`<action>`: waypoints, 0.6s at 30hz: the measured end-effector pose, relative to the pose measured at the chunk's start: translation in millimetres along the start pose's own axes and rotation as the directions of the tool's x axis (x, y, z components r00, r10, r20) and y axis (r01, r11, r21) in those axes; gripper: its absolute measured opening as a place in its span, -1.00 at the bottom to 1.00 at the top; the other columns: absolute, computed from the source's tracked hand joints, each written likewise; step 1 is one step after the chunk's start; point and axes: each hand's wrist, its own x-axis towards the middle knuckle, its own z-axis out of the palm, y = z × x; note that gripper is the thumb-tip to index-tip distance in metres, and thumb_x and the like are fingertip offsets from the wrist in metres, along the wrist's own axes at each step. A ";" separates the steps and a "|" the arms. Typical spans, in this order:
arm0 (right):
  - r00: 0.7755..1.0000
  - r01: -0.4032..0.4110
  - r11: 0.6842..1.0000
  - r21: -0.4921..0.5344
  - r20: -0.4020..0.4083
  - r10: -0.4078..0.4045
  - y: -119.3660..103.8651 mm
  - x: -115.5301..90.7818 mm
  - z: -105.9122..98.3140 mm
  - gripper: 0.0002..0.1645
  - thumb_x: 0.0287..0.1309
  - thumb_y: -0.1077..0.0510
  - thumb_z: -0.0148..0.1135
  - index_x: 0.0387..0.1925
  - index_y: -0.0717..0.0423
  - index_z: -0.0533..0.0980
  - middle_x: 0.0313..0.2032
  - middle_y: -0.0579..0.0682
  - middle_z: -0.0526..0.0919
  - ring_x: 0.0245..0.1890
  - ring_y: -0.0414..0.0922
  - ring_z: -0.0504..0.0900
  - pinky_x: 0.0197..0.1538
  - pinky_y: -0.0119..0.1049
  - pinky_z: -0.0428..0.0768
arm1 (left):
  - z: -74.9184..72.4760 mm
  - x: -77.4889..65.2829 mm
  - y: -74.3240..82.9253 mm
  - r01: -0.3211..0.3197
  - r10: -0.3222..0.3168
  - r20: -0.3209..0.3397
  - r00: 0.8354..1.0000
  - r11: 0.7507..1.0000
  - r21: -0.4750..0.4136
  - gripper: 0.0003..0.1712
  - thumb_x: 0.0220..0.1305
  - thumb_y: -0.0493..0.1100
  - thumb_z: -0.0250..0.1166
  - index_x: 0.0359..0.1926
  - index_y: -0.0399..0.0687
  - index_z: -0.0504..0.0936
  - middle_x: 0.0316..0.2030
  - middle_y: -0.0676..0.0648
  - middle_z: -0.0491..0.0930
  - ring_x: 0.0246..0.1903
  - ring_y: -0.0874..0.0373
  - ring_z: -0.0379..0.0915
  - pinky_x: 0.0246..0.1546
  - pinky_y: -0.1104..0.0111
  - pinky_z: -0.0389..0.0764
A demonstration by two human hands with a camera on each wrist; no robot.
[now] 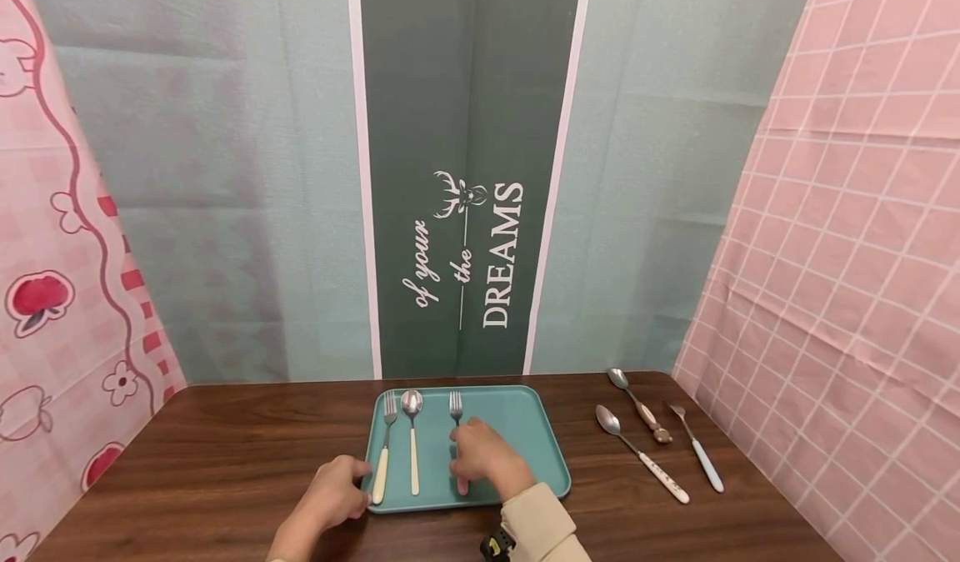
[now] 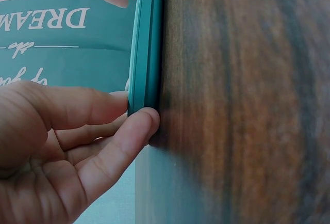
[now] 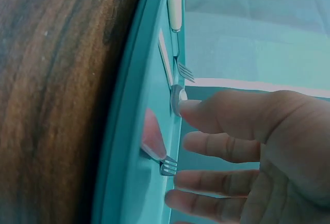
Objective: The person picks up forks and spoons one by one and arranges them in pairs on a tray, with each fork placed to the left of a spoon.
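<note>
A teal tray [image 1: 517, 437] lies on the wooden table. My left hand [image 1: 333, 491] is at its near left corner; in the left wrist view, thumb and forefinger pinch the tray's edge [image 2: 144, 59]. Over the tray is my right hand [image 1: 483, 454], above a pink-handled fork [image 3: 153, 136]. The right wrist view shows its fingers extended, apart from that fork, which lies on the tray. To the left on the tray are a fork with a cream handle [image 1: 382, 470] and a spoon with a pale yellow handle [image 1: 414, 462].
Right of the tray, on the table [image 1: 225, 445], lie a spoon with a brown figure-ended handle [image 1: 647, 416], a spoon with a patterned white handle [image 1: 660, 474] and a light-blue-handled fork [image 1: 705, 466]. Green cloth [image 1: 465, 87] hangs behind; pink cloths hang at both sides.
</note>
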 end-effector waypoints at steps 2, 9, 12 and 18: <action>1.000 0.004 1.000 -0.019 -0.006 -0.004 0.0 -1.3 -1.4 -0.75 -0.17 0.21 0.34 -0.76 0.01 0.44 -0.21 0.05 0.53 -0.17 -0.14 0.46 -0.12 -0.32 0.46 | 0.3 -0.1 0.6 -0.001 0.001 0.001 1.000 1.000 0.001 -0.54 -0.09 -0.49 0.26 -0.04 -0.51 0.53 -0.32 -0.27 0.51 -0.63 0.18 0.44 -0.55 0.35 0.47; 1.000 -0.002 0.999 -0.037 -0.010 0.001 1.8 -0.9 -0.4 -0.77 -0.15 0.13 0.35 -0.70 -0.01 0.45 -0.21 0.03 0.51 -0.13 -0.12 0.47 -0.10 -0.28 0.46 | 0.9 -0.1 0.1 0.001 -0.001 0.004 1.000 1.000 -0.010 -0.53 -0.08 -0.49 0.27 -0.03 -0.51 0.53 -0.31 -0.27 0.51 -0.62 0.17 0.45 -0.55 0.35 0.47; 1.000 -0.004 1.000 -0.031 -0.013 0.003 2.2 -1.1 0.0 -0.77 -0.13 0.10 0.36 -0.67 0.00 0.45 -0.21 0.04 0.51 -0.12 -0.09 0.48 -0.10 -0.26 0.47 | 0.8 -0.1 -0.3 -0.005 0.005 0.007 1.000 1.000 -0.013 -0.53 -0.07 -0.48 0.27 -0.03 -0.52 0.52 -0.29 -0.29 0.51 -0.60 0.17 0.47 -0.54 0.35 0.49; 1.000 0.002 1.000 -0.013 -0.006 -0.003 4.3 -2.6 0.2 -0.69 -0.13 0.09 0.37 -0.77 -0.03 0.43 -0.27 0.01 0.52 -0.18 -0.11 0.47 -0.16 -0.27 0.47 | 0.8 -0.4 -1.4 -0.022 0.022 -0.006 1.000 1.000 -0.021 -0.52 -0.09 -0.49 0.26 -0.03 -0.52 0.53 -0.29 -0.29 0.51 -0.61 0.17 0.47 -0.56 0.34 0.49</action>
